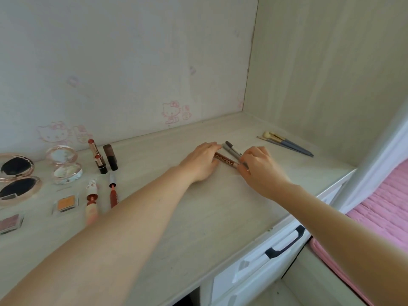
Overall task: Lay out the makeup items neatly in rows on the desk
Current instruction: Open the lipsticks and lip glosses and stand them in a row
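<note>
Brown lettered pencil (225,160) and grey slim pens (232,150) lying mid pale wooden surface (198,217), long axes toward its back-left, left hand (202,161) flat, fingers straight against their far ends, right hand (261,167) pinching near ends

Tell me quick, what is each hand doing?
Left hand: open, fingers flat against the brown pencil.
Right hand: fingers pinching the grey pencils.
</note>
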A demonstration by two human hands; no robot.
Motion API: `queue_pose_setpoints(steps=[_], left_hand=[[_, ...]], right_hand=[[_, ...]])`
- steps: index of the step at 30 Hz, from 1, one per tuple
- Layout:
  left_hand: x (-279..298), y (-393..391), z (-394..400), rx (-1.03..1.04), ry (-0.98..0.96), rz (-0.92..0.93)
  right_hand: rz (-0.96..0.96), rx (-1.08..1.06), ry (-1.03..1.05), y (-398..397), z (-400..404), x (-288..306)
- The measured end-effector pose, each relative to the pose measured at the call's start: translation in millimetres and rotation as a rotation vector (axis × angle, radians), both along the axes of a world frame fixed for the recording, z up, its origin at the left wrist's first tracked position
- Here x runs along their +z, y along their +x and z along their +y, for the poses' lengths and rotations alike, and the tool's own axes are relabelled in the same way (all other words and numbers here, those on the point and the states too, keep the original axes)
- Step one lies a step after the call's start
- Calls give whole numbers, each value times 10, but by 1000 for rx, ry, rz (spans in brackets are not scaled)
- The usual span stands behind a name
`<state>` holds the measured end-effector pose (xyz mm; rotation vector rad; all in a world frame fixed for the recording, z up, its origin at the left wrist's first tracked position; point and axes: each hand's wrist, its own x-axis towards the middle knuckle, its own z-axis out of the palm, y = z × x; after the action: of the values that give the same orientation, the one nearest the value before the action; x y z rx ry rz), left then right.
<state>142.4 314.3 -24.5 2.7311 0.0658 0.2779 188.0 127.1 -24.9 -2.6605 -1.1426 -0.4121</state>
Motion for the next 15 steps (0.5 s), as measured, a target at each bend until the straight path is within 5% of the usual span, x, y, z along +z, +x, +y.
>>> queue_pose_setpoints(steps=[15], left_hand=[[-64, -225, -34, 72, -173, -176]], right_hand=[[21, 13, 203, -75, 160, -43]])
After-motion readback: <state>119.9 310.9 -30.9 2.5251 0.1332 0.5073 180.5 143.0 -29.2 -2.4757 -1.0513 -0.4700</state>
